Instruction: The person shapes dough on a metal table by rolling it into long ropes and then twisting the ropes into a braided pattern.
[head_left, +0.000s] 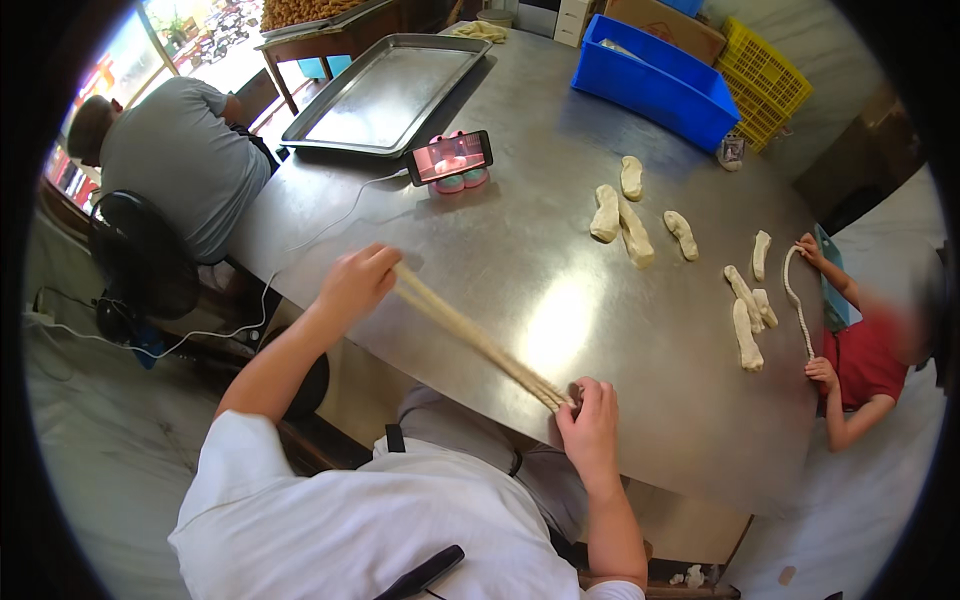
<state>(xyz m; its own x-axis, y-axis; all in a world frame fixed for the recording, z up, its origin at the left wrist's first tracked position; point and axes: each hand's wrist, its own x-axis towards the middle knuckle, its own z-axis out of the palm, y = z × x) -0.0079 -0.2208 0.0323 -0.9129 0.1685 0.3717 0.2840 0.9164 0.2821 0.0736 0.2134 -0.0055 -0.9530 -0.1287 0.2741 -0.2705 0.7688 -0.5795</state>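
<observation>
Between my two hands stretches a long doubled strand of dough (480, 341), slanting over the near edge of the steel table. Its upper left end is in my left hand (360, 281), fingers closed on it. My right hand (591, 420) pinches the lower right end, near the table edge. Farther up the table lie several short pieces of pale dough, such as one (682, 235) by itself and another (747, 335) in the group to the right. The strand is slightly blurred.
A phone (450, 158) stands on a pink holder, its white cable running left. Behind it is a metal tray (390, 94); a blue bin (652, 82) sits at the far right. Across the right end, a co-worker in red (862, 352) holds a dough rope (796, 300). Another person (180, 157) sits at left.
</observation>
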